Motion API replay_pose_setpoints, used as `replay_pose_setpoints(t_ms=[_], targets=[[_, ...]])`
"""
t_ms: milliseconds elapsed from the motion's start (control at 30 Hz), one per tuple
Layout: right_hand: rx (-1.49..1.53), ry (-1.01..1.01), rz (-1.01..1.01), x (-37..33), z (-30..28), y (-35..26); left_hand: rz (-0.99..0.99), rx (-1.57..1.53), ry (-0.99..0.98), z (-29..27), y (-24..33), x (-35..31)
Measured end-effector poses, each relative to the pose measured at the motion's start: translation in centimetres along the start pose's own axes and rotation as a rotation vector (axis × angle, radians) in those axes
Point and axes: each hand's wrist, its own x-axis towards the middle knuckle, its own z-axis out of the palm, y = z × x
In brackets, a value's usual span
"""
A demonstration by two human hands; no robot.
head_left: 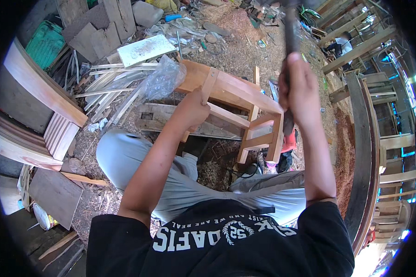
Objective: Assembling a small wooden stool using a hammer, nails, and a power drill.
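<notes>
My right hand is closed around the dark handle of a hammer, held upright to the right of the wooden frame. The hammer's head is blurred at the top edge. My left hand grips a short wooden slat at the left end of a reddish-brown wooden frame. The frame, which looks like part of a chair or stool, has rails joined to crosspieces and legs at its right end. It lies across a weathered plank in front of my knees.
A red power tool is by the frame's right end. Thin wood strips and a clear plastic bag lie left, near a curved wooden piece of furniture. A long bench runs along the right. Another person is far right.
</notes>
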Motion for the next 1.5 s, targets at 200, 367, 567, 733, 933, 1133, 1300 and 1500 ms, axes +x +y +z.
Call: replay_pose_setpoints(t_ms=[200,367,567,733,933,1133,1300,1500], targets=[[-0.392,-0.093,-0.149,0.0,2.4,10.4,0.039,0.046,0.021,-0.1,1.0,-0.4],[-0.384,-0.326,0.321,-1.9,2.4,8.8,-0.042,0.106,-0.07,-0.6,1.5,0.4],[0.266,-0.163,0.609,-3.0,-4.6,7.5,0.209,0.204,0.104,0.5,0.8,-0.1],[0.33,0.107,0.412,-4.6,-11.1,11.8,0.509,0.578,0.189,1.1,1.4,0.3],[0.11,0.468,0.384,-7.2,-13.6,25.8,0.766,0.654,0.06,7.2,8.8,0.8],[-0.392,0.47,0.392,-10.3,-9.6,37.2,0.922,0.574,-0.255,15.8,11.4,2.1],[-0.384,0.386,0.437,-12.4,-6.2,41.5,0.914,0.621,-0.279,18.8,12.3,3.1],[-0.415,0.365,0.369,-12.3,-5.7,45.4,0.825,0.561,-0.239,20.2,14.2,2.5]])
